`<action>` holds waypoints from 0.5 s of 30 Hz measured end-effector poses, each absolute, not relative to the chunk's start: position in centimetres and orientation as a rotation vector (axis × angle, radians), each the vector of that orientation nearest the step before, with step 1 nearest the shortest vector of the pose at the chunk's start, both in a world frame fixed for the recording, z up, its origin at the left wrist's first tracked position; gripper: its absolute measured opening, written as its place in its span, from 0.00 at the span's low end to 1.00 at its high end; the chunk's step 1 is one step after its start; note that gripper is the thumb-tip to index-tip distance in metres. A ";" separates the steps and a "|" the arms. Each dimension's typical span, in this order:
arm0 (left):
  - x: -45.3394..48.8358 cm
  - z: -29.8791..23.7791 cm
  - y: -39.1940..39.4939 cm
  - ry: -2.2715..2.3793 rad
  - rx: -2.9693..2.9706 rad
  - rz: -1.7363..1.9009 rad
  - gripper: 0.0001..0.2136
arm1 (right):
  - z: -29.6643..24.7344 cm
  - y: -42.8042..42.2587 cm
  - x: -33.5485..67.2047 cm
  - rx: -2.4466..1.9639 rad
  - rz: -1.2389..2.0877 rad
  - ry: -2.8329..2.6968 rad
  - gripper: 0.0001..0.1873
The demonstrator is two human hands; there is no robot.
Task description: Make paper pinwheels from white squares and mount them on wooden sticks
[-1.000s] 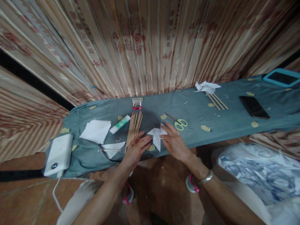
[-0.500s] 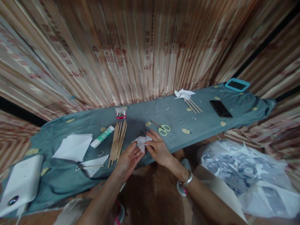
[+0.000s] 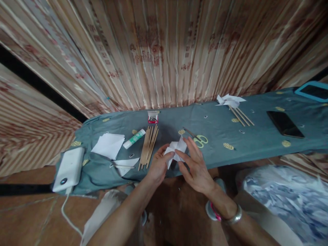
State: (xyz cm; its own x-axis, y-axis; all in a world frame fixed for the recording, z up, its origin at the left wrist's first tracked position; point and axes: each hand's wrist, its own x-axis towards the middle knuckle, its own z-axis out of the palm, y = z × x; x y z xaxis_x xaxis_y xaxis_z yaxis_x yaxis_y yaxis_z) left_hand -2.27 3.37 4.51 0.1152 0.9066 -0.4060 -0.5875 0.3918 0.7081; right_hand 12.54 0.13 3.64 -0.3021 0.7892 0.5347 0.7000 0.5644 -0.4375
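Between my two hands is a white paper pinwheel [image 3: 181, 145], its flaps bent in towards the centre. My left hand [image 3: 157, 165] pinches its left side, thumb on top near the middle. My right hand [image 3: 196, 165] grips the right side, with a finger at the centre and others along the upper flap. Just left of my left hand lies a bundle of thin wooden sticks [image 3: 148, 147]. Scissors [image 3: 200, 140] with yellow-green handles rest beyond my right hand. A small red box [image 3: 153, 118] of metal pins stands open behind the sticks.
Left on the cloth-covered table [image 3: 174, 119] are a glue stick [image 3: 134, 138], paper squares [image 3: 109, 145], a cut paper piece with a pencil-like stick [image 3: 124, 166] and a white device [image 3: 69, 169]. Right are pinwheels on sticks [image 3: 230, 101], a phone [image 3: 285, 123] and a plastic bag [image 3: 287, 198] of paper scraps.
My view has swung left, so everything sits further right. My left hand has turned from palm-up under the paper to pinching it with the thumb on top; the pinwheel's flaps show more openly.
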 end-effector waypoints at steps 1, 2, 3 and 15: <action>-2.3 4.5 3.3 0.937 0.437 1.144 0.28 | 3.7 0.1 12.5 -1.182 0.158 -2.064 0.19; -2.3 4.6 3.3 0.953 0.453 1.142 0.29 | 3.8 0.0 12.5 -1.180 0.164 -2.060 0.19; -2.3 4.6 3.3 0.967 0.469 1.142 0.30 | 3.8 0.0 12.4 -1.183 0.173 -2.054 0.19; -2.7 5.0 3.7 1.028 0.645 1.244 0.39 | 4.4 0.1 11.6 -1.232 0.292 -1.952 0.17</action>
State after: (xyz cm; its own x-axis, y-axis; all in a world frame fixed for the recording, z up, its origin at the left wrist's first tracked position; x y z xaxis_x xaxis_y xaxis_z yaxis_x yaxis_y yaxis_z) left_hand -2.68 3.69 4.95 -0.0054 0.9618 -0.2735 -0.4495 0.2420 0.8599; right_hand 11.63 0.14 4.37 -0.2131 0.8404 0.4983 0.6575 0.5006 -0.5631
